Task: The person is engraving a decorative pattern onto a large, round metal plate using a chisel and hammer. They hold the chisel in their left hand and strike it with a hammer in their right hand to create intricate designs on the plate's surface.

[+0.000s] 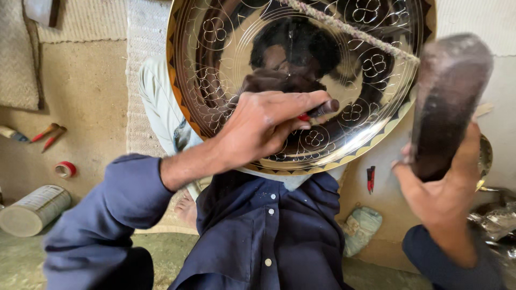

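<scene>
Brass tray [376, 115] — large, round, engraved with flower and scroll patterns — stood tilted on the person's lap, its shiny face turned up toward the head camera and filling the upper middle of the view.

Head view only, 1 frame. Left hand [263, 129] lay on the tray's face just below its centre, fingers curled tight around a small chisel [321, 109] with a red band; the tool's long axis ran roughly left to right, its dark end pointing right across the metal, tip touching or nearly touching the surface — could not tell which. Right hand [443, 185] was off the tray's right rim, gripping a dark hammer [449, 99] by its lower part, the heavy head raised up and apart from the chisel. So the chisel's struck end lay left of and below the hammer head; the right hand was the nearer one to swing. 2 red-handled tools [48, 135], a red tape roll [65, 169] and a tin can [35, 209] sat on the floor at left.
</scene>
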